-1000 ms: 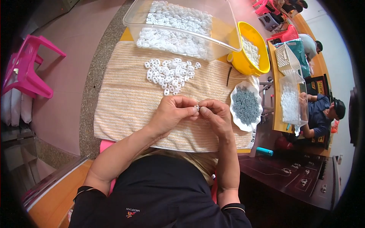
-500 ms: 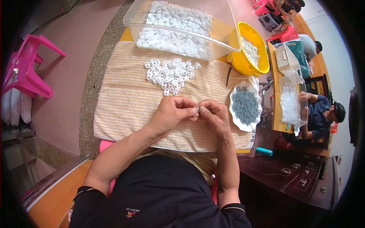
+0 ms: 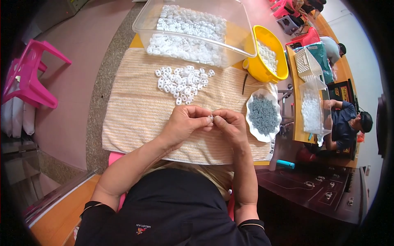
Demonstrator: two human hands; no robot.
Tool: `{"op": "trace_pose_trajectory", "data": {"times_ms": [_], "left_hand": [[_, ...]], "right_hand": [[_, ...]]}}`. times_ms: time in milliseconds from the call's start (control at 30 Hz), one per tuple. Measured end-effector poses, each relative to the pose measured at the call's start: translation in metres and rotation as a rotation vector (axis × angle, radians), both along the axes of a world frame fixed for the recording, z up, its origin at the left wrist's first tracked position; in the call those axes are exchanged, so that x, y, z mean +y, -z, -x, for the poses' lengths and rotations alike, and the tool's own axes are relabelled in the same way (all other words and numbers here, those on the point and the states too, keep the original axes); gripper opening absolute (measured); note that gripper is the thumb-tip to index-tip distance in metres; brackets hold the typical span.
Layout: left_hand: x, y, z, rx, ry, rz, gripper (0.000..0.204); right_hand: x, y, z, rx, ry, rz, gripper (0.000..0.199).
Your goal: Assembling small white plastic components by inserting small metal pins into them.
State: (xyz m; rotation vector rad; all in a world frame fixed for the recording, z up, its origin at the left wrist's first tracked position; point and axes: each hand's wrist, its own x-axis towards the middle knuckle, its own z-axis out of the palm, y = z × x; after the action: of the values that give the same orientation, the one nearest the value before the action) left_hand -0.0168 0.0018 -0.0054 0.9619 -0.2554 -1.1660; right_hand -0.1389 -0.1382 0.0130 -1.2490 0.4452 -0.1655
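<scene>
Above the striped towel (image 3: pixel 131 102), my two hands meet fingertip to fingertip. A small white plastic piece (image 3: pixel 211 118) shows between them. My left hand (image 3: pixel 182 125) is closed, pinching this piece between thumb and forefinger. Against it presses my right hand (image 3: pixel 230 126), thumb and forefinger also closed; whatever they hold is hidden. Just beyond my hands lies a loose pile of white oval pieces with two holes each (image 3: pixel 182 84). Right of my right hand, a white wavy-rimmed dish (image 3: pixel 262 138) holds many small grey pieces (image 3: pixel 263 115).
A clear plastic bin (image 3: pixel 240 39) of white pieces stands at the far edge, beside a yellow basket (image 3: pixel 262 76) with white pieces. A thin dark strip (image 3: pixel 244 84) lies near the dish. A pink stool (image 3: pixel 35 78) is at left; a co-worker (image 3: pixel 344 127) sits at right.
The view has shifted slightly. My hands stay pressed together around the small white piece with almost the same grip; the pile and dish are unchanged.
</scene>
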Motion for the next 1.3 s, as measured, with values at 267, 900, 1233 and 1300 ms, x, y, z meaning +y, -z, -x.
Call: {"op": "trace_pose_trajectory", "data": {"times_ms": [267,900,1233,1300], "left_hand": [[0.002,-0.003,-0.001,0.105,-0.035,0.036,0.018],[0.008,-0.019,0.019,0.175,0.174,0.303,0.017],[0.011,-0.029,0.017,0.174,0.191,0.27,0.014],[0.011,-0.03,0.017,0.153,0.194,0.269,0.013]], "right_hand": [[-0.007,-0.002,0.001,-0.042,0.118,-0.019,0.02],[0.0,0.009,-0.062,-0.084,-0.098,1.045,0.019],[0.022,-0.001,-0.075,-0.083,-0.137,1.309,0.019],[0.026,-0.002,-0.079,-0.065,-0.182,1.348,0.02]]}}
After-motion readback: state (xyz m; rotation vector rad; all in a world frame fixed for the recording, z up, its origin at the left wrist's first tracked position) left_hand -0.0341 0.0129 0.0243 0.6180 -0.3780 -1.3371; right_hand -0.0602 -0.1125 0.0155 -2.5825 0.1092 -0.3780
